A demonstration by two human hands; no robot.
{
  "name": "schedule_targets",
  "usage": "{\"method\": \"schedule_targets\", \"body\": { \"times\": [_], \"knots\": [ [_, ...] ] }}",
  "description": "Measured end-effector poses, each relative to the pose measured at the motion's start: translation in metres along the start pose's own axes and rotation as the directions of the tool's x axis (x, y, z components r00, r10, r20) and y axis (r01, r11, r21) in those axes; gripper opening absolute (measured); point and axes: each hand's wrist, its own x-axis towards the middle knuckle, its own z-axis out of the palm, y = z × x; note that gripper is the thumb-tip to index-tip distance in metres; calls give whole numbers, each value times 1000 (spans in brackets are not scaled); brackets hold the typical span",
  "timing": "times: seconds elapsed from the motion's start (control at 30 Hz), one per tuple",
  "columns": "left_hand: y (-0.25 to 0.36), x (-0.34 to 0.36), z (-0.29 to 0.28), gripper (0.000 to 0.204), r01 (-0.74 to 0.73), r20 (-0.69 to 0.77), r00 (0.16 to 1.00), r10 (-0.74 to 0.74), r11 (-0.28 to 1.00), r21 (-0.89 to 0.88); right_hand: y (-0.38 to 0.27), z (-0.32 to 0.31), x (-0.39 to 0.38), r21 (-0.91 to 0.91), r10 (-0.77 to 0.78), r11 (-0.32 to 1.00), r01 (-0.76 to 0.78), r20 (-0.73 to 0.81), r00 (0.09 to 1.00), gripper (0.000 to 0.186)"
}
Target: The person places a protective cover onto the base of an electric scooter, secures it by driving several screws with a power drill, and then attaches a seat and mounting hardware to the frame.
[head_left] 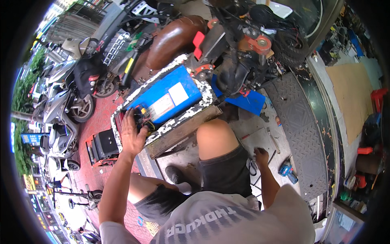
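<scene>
A blue battery pack (162,97) with pale labels lies in a box with a speckled black-and-white rim (172,122). My left hand (133,133) rests on the pack's near-left end, fingers stretched out and thumb apart. Beside the thumb is a small bundle of wires (143,116) with a yellow connector. Low on the right, beyond my knee, my right hand (261,156) hangs over the floor, near a wrench (273,140). Its fingers are small and dark here, so I cannot make out whether they hold anything.
A blue cordless power tool (287,172) lies right of my right hand, beside a ridged dark ramp plate (304,138). A brown seat (176,40) and vehicle parts stand beyond the box. Parked scooters (65,118) line the left. A black-and-red case (103,148) sits left of the box.
</scene>
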Motion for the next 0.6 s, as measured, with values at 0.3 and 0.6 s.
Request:
{"method": "schedule_targets", "body": {
  "times": [0.3,0.6],
  "knots": [
    [-3,-1,6,65,11,-25,1000,-11,1000,-19,88,-99,-94,194,149,969,-152,26,988,19],
    [-18,-54,-44,74,-153,-597,801,-44,949,-275,206,-206,-100,-744,-180,286,604,577,797,42]
  ]
}}
